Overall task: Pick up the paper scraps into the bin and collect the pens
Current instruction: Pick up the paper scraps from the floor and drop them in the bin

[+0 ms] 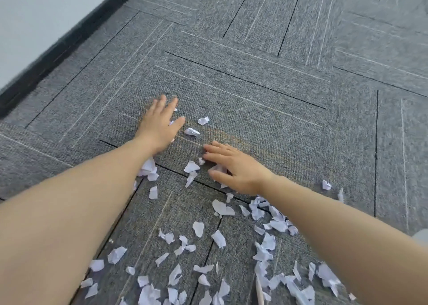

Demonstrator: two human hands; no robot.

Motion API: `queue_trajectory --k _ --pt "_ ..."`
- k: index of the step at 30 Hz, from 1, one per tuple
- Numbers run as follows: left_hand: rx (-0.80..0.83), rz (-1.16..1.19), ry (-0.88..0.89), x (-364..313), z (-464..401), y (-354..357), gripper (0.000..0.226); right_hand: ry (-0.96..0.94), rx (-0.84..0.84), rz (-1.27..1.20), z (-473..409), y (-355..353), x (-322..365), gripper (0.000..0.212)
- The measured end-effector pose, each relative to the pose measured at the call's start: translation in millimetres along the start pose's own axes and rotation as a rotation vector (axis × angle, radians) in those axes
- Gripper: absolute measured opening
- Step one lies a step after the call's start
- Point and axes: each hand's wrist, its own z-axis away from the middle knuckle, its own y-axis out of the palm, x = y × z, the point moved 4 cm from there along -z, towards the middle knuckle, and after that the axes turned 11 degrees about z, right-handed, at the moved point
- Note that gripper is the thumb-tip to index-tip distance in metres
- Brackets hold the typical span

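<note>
Judging from how the floor lies, the cleanup has hardly started: torn white paper scraps are strewn across the grey striped carpet tiles from the left forearm to the right one, thickest toward the bottom edge, and no bin shows anywhere in view. Nearly all of the gathering is left, by my reading.

At the far left, a pale wall with a black skirting board borders the carpet. Next comes the left hand, stretched well forward, palm down, fingers spread and flat on the carpet, gripping nothing; a few small scraps lie just beside its fingertips and a crumpled clump sits against its wrist. Further right, the right hand is also palm down, fingers loosely curved over a few scraps. Whether it actually pinches them I cannot tell. Both look posed to rake paper together.

Toward the lower right, a thin pale stick, possibly a pen, pokes out among the scraps, uncollected.
</note>
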Motion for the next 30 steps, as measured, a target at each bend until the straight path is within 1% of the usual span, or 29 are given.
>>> queue_trajectory --k 1,3,4,5,7,9,11,12,13,14,15,16,17,18,19,21,22,23,25,27,28,30 --pt "0.015 0.033 0.009 -0.1 0.2 3.0 0.061 0.003 -0.035 -0.044 7.1 -2.5 4.5 0.045" --pt "-0.015 0.154 0.060 -6.3 13.1 9.8 0.053 0.092 -0.172 -0.120 13.4 -9.9 5.7 0.040" --pt "-0.032 0.229 0.095 -10.5 23.2 12.7 0.050 0.150 -0.225 -0.132 9.7 -14.1 3.6 0.041" --pt "-0.041 0.295 0.128 -14.2 33.9 15.1 0.047 0.198 -0.236 -0.119 1.7 -16.9 0.5 0.046" --pt "-0.047 0.371 0.167 -19.7 54.2 17.8 0.042 0.245 -0.134 -0.027 -24.6 -17.6 -7.5 0.059" --pt "-0.058 0.383 0.216 -25.3 75.0 12.1 0.038 0.234 -0.008 0.094 -51.0 -17.6 -13.4 0.066" --pt "-0.123 0.332 0.298 -27.0 91.4 0.3 0.033 0.208 0.066 0.138 -67.2 -19.7 -15.0 0.065" --pt "-0.187 0.254 0.328 -24.4 95.6 -6.0 0.031 0.193 0.091 0.130 -69.4 -20.2 -13.5 0.063" --pt "-0.252 0.161 0.315 -17.4 95.9 -11.4 0.030 0.168 0.108 0.121 -66.4 -22.2 -8.6 0.060" --pt "-0.283 0.081 0.248 -7.4 92.9 -15.0 0.033 0.135 0.118 0.120 -58.8 -22.4 -3.2 0.056" --pt "-0.266 0.024 0.149 4.1 89.1 -16.0 0.041 0.096 0.126 0.126 -45.8 -21.3 2.7 0.053" --pt "-0.211 -0.003 0.055 15.2 85.5 -13.8 0.053 0.058 0.121 0.127 -28.8 -19.1 8.2 0.050" --pt "-0.142 0.000 -0.007 24.7 82.8 -8.5 0.066 0.038 0.091 0.118 -8.6 -17.2 11.8 0.048" --pt "-0.086 0.017 -0.027 29.0 82.7 -2.5 0.074 0.048 0.031 0.096 12.5 -14.8 11.6 0.048" --pt "-0.055 0.040 -0.020 28.9 85.3 3.0 0.078 0.096 -0.050 0.071 32.9 -11.5 6.8 0.050" --pt "-0.062 0.116 0.038 16.4 99.4 13.2 0.074 0.271 -0.200 0.042 68.5 -0.9 -9.0 0.059" --pt "-0.069 0.151 0.086 5.1 108.6 19.3 0.071 0.349 -0.218 0.050 79.7 6.6 -14.8 0.066" --pt "-0.066 0.174 0.141 -8.1 117.6 26.1 0.071 0.391 -0.194 0.071 86.1 14.6 -15.8 0.073" --pt "-0.033 0.211 0.218 -34.8 126.8 41.9 0.076 0.358 -0.122 0.127 85.2 31.9 -9.5 0.085" --pt "-0.011 0.142 0.255 -52.8 123.2 58.0 0.080 0.282 -0.127 0.169 74.5 37.8 2.3 0.088" --pt "-0.025 0.055 0.267 -59.9 119.3 62.4 0.078 0.272 -0.150 0.201 68.7 37.9 5.1 0.085" --pt "-0.072 -0.088 0.252 -67.2 112.8 64.7 0.070 0.317 -0.217 0.272 59.5 32.9 5.4 0.071"
